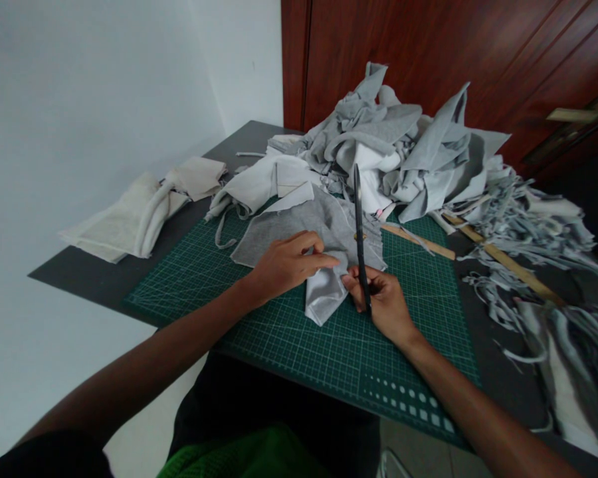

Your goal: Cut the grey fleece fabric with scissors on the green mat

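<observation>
A grey piece of fabric [327,292] with a folded lower corner is between my hands, over the cutting mat [279,352]. My left hand [294,262] has its fingers closed on the upper edge of that fabric. My right hand [386,302] grips a pair of dark scissors [359,226], the blades pointing up and away from me. The fingertips of this hand also touch the fabric's right edge. Whether the blades are apart cannot be made out. Under and beyond my hands lies a larger grey cloth [274,232], spread flat.
A tall heap of grey and white cloth [379,133] stands at the back. Folded cream cloth [124,216] lies at the left. Thin fabric scraps [518,212] pile up at the right, around a wooden ruler [508,262]. A wooden strip [418,240] rests on the mat.
</observation>
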`<control>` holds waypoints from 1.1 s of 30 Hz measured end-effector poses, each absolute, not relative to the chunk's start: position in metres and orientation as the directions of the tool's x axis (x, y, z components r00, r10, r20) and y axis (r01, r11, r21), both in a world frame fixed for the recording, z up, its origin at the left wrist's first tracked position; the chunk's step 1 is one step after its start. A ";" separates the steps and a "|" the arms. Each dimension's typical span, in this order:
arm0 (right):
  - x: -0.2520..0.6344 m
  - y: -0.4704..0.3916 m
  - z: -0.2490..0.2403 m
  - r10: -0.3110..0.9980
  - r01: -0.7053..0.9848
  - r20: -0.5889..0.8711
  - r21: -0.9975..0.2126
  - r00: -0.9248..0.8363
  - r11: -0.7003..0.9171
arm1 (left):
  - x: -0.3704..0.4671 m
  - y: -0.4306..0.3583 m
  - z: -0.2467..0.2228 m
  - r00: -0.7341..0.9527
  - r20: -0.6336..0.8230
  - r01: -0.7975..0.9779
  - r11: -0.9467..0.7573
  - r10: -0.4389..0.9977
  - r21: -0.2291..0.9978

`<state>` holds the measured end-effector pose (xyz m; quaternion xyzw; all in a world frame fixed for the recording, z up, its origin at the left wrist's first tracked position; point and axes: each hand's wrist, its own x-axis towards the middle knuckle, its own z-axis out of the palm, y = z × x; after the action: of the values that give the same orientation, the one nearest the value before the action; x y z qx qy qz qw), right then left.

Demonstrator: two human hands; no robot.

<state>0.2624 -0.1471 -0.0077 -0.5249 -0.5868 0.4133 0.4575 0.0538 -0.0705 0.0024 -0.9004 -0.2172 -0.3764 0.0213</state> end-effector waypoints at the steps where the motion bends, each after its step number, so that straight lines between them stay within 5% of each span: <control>1: 0.262 -0.147 -0.007 0.994 0.239 0.102 -0.965 -0.029 0.106 | 0.053 -0.069 0.002 0.609 0.697 0.394 -0.907 0.378 0.148; 15: 0.265 -0.146 -0.012 0.995 0.230 0.089 -0.969 -0.033 0.095 | 0.056 -0.065 0.010 0.368 0.794 0.421 -0.848 0.483 0.321; 33: 0.267 -0.145 -0.012 0.995 0.245 0.091 -0.965 -0.032 0.096 | 0.053 -0.058 0.009 0.264 0.712 0.449 -0.736 0.650 0.506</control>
<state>0.2666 -0.1454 -0.0123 -0.5288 -0.5862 0.4151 0.4522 0.0532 -0.0580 0.0090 -0.7884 -0.3487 -0.4965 -0.1013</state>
